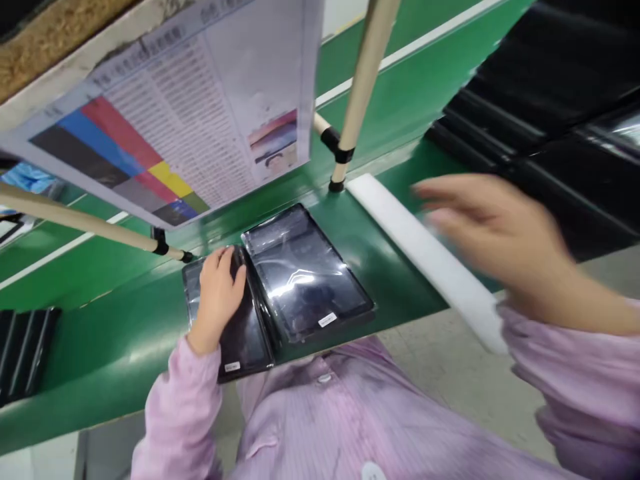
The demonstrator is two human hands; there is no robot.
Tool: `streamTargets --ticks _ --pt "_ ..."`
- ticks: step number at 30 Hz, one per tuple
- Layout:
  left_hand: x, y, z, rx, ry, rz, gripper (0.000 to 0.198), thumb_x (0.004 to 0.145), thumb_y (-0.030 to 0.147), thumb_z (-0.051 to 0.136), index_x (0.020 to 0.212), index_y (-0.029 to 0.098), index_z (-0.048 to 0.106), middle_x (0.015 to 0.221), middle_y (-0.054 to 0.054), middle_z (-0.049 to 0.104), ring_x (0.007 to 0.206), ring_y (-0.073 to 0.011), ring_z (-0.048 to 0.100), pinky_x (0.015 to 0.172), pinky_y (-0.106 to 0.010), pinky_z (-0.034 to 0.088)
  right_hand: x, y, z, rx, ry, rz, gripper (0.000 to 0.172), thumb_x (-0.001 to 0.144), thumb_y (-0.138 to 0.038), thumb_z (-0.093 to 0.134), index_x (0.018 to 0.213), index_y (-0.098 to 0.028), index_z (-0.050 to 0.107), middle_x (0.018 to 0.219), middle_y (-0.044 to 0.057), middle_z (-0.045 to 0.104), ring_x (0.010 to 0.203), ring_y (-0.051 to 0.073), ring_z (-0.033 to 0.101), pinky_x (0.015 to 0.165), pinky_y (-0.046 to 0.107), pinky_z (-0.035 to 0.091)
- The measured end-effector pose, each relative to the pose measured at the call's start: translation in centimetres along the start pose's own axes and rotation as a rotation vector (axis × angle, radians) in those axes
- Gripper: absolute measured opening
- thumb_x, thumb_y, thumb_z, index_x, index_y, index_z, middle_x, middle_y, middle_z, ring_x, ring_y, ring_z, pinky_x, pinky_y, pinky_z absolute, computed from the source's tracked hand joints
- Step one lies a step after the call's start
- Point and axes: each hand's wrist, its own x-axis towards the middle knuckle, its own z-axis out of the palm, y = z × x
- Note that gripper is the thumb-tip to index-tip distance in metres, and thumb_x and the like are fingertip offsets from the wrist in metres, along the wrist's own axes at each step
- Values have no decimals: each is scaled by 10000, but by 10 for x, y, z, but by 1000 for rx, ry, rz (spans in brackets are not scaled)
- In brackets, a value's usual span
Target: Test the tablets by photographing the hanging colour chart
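Note:
My left hand lies on a black tablet-like screen panel in clear film, with a small white label near its front edge. The fingers are stretched over its upper part, with the thumb slightly apart. Just to the right rests a second film-covered panel, also labelled and reflecting light. My right hand is in the air, blurred by motion, above a long white foam strip. Its fingers look stretched out, and nothing shows in them.
Stacks of black panels fill the upper right; more black items sit at the far left. A sheet with colour blocks and print hangs on a board over the green bench. A beige post stands behind the panels.

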Motion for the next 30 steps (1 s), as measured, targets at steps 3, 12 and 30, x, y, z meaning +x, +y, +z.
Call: streamTargets --ticks 3,12,30 --pt "29 -11 14 82 -14 -49 492 902 331 583 1344 113 587 1366 -184 622 1320 -336 534 1152 -508 363 7 -24 71 7 -283 -10 550 917 -417 594 1413 -178 579 1433 151 563 1216 311 618 1042 493 527" --pt "35 -9 24 135 36 -79 299 895 345 528 1113 211 683 1114 -107 695 1124 -303 602 1054 -483 387 31 -28 142 62 -88 87 545 852 -431 645 1343 -196 666 1390 98 621 1202 324 627 974 491 557" --pt "-53 -31 -27 -94 21 181 314 988 307 503 1181 201 727 1012 -97 638 1031 -261 567 973 -482 484 28 -20 140 367 -168 210 613 778 -422 725 1350 -220 639 1399 100 608 1224 323 626 1130 535 453"
